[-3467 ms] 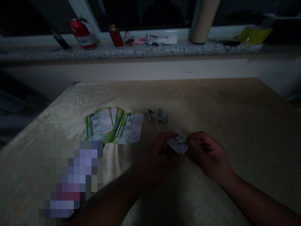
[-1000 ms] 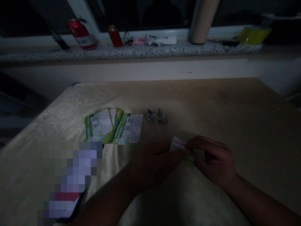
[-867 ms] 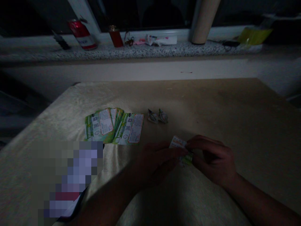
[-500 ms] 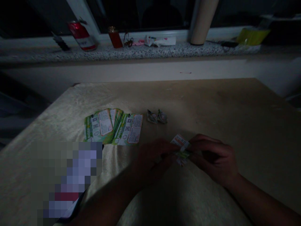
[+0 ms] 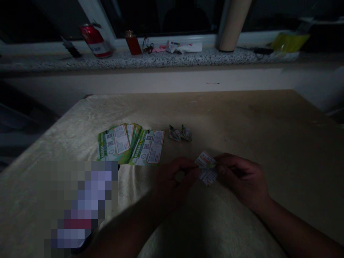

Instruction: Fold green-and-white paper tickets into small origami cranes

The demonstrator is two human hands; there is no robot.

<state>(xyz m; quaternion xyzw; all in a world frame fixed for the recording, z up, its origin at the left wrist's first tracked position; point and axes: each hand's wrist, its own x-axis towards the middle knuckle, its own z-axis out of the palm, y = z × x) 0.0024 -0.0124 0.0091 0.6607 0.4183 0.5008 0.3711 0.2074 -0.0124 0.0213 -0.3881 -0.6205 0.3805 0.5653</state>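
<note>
A small folded piece of printed paper [image 5: 206,171] is held up over the table between my two hands. My left hand [image 5: 174,181] pinches its left corner between thumb and fingers. Its right corner is in the closed fingers of my right hand [image 5: 242,177]. Two small folded paper pieces [image 5: 180,133] stand side by side on the table beyond my hands. To their left lie several green and white printed leaflets [image 5: 131,145], partly fanned over one another.
A pixelated phone-like object [image 5: 88,204] lies at the left on the cloth-covered table [image 5: 255,122]. On the stone windowsill [image 5: 161,61] stand a red can [image 5: 95,41], a red bottle [image 5: 133,43], crumpled wrappers [image 5: 184,47], a cardboard tube [image 5: 233,27] and a yellow item [image 5: 290,42].
The folded paper has opened out and shows more of its white printed faces. My fingers have shifted to its left and right corners.
</note>
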